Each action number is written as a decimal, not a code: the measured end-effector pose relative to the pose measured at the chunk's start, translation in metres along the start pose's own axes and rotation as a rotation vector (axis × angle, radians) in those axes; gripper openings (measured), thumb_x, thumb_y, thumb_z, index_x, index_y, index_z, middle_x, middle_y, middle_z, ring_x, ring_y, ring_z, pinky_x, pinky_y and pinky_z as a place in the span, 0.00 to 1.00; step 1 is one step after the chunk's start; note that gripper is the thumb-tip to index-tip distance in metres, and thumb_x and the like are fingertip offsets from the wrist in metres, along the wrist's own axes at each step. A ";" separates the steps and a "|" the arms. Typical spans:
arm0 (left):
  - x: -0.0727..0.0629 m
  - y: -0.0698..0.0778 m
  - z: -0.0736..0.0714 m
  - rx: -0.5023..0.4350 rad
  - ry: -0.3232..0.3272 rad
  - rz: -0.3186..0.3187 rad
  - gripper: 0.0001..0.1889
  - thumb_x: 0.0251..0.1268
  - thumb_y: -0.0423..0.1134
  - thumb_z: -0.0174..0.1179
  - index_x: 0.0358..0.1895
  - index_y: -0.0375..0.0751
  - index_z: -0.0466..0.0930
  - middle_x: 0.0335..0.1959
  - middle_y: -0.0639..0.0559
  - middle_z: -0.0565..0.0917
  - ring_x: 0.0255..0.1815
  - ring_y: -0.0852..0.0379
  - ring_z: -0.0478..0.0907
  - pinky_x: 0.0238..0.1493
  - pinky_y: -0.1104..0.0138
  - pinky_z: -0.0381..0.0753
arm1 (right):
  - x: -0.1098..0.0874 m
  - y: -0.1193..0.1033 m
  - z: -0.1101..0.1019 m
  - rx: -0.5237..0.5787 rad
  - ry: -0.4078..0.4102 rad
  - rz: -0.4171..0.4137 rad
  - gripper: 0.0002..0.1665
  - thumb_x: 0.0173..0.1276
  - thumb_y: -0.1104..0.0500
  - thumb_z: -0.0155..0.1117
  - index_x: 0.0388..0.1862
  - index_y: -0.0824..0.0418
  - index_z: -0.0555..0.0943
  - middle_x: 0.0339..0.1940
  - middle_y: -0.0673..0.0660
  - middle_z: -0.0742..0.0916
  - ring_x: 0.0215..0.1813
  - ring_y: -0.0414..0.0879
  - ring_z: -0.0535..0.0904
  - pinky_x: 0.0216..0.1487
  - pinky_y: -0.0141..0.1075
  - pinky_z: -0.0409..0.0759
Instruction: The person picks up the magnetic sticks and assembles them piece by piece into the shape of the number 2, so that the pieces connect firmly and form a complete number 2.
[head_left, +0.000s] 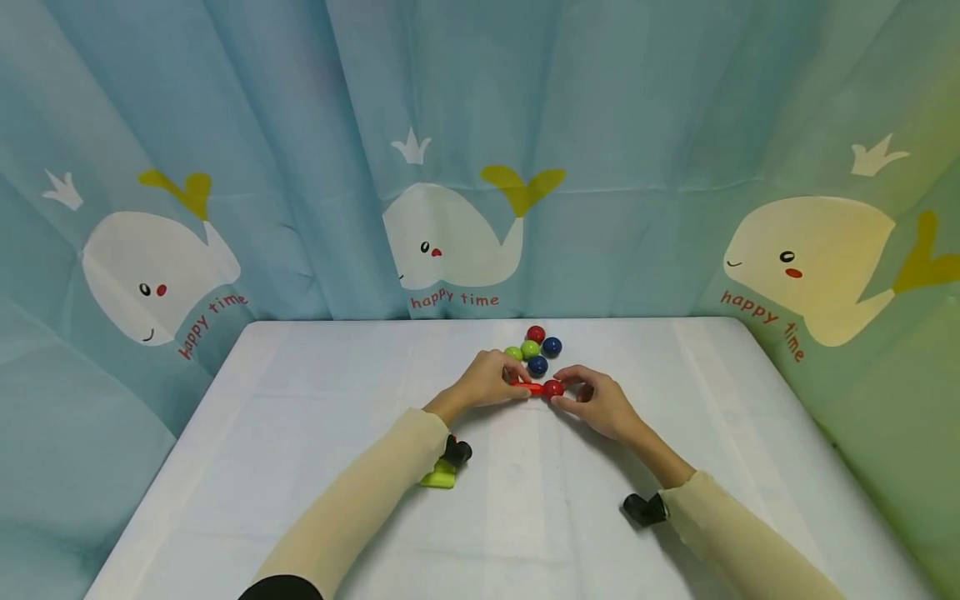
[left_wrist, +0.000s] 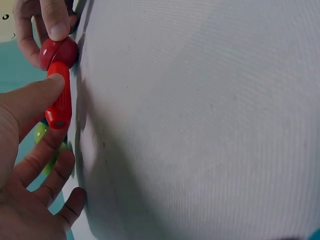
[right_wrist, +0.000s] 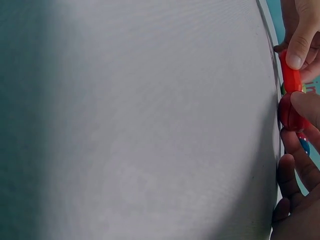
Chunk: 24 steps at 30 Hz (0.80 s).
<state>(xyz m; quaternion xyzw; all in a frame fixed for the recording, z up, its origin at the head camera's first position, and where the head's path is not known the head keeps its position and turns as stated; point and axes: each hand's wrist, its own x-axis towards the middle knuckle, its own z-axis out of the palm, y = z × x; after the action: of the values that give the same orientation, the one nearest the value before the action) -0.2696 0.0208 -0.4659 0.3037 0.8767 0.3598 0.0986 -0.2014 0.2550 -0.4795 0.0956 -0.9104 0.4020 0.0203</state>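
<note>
In the head view my left hand pinches a bright red ridged rod, thumb on one side and fingers on the other. My right hand pinches a darker red ball between thumb and fingers. The rod's end meets the ball; whether it sits inside a hole cannot be seen. From the left wrist, the rod shows a small dark opening at its near end, and the ball has a seam. In the right wrist view the rod and ball form one line.
Just beyond the hands lie a red ball, two blue balls and two green balls. Light green pieces lie partly hidden by the left forearm. A whale-printed curtain hangs behind the white table.
</note>
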 end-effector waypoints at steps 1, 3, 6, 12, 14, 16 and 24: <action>0.000 0.000 -0.001 0.000 -0.004 0.001 0.08 0.62 0.42 0.75 0.43 0.46 0.91 0.29 0.58 0.81 0.34 0.60 0.73 0.38 0.71 0.73 | 0.000 0.000 0.000 -0.002 -0.002 -0.002 0.19 0.64 0.59 0.77 0.54 0.60 0.85 0.39 0.56 0.85 0.34 0.48 0.73 0.33 0.34 0.72; 0.000 0.000 -0.002 -0.004 -0.004 0.003 0.09 0.63 0.42 0.75 0.44 0.45 0.91 0.30 0.58 0.82 0.34 0.60 0.75 0.38 0.71 0.74 | -0.001 0.001 -0.001 -0.004 -0.003 0.007 0.20 0.64 0.59 0.77 0.54 0.59 0.85 0.39 0.55 0.85 0.35 0.48 0.73 0.33 0.34 0.72; 0.000 -0.001 -0.006 -0.010 0.031 -0.005 0.11 0.64 0.43 0.74 0.47 0.45 0.90 0.31 0.59 0.83 0.34 0.59 0.75 0.37 0.71 0.75 | -0.002 0.002 -0.001 -0.007 -0.006 0.021 0.20 0.65 0.58 0.77 0.54 0.59 0.85 0.39 0.54 0.85 0.36 0.48 0.74 0.33 0.34 0.73; 0.003 -0.004 -0.015 -0.007 0.166 -0.029 0.11 0.66 0.42 0.72 0.48 0.43 0.89 0.33 0.55 0.84 0.35 0.57 0.75 0.38 0.69 0.75 | -0.002 0.006 -0.003 -0.010 -0.016 0.043 0.20 0.65 0.57 0.76 0.55 0.58 0.85 0.39 0.54 0.84 0.37 0.49 0.74 0.34 0.35 0.73; 0.005 -0.006 -0.017 0.004 0.196 -0.048 0.12 0.66 0.42 0.72 0.50 0.44 0.89 0.37 0.52 0.85 0.37 0.55 0.76 0.41 0.67 0.76 | -0.001 0.006 -0.003 -0.007 -0.023 0.045 0.21 0.66 0.56 0.76 0.56 0.58 0.84 0.40 0.54 0.84 0.37 0.48 0.74 0.35 0.35 0.73; 0.008 -0.008 -0.018 0.014 0.215 -0.067 0.15 0.66 0.43 0.72 0.53 0.44 0.88 0.42 0.49 0.85 0.40 0.53 0.77 0.44 0.64 0.77 | -0.001 0.006 -0.004 -0.004 -0.028 0.049 0.21 0.66 0.56 0.76 0.56 0.58 0.84 0.41 0.54 0.84 0.38 0.48 0.74 0.35 0.35 0.73; 0.014 -0.016 -0.019 0.007 0.185 -0.090 0.22 0.65 0.43 0.73 0.60 0.42 0.85 0.55 0.44 0.86 0.61 0.47 0.78 0.69 0.52 0.70 | -0.002 0.003 -0.007 0.000 -0.041 0.036 0.20 0.66 0.57 0.75 0.56 0.59 0.84 0.41 0.55 0.85 0.38 0.49 0.74 0.36 0.34 0.73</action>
<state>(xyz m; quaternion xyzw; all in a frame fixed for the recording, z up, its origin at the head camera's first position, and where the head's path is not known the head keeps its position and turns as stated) -0.2954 0.0099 -0.4625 0.2297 0.8962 0.3782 0.0322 -0.2003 0.2628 -0.4774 0.0874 -0.9122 0.4003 -0.0057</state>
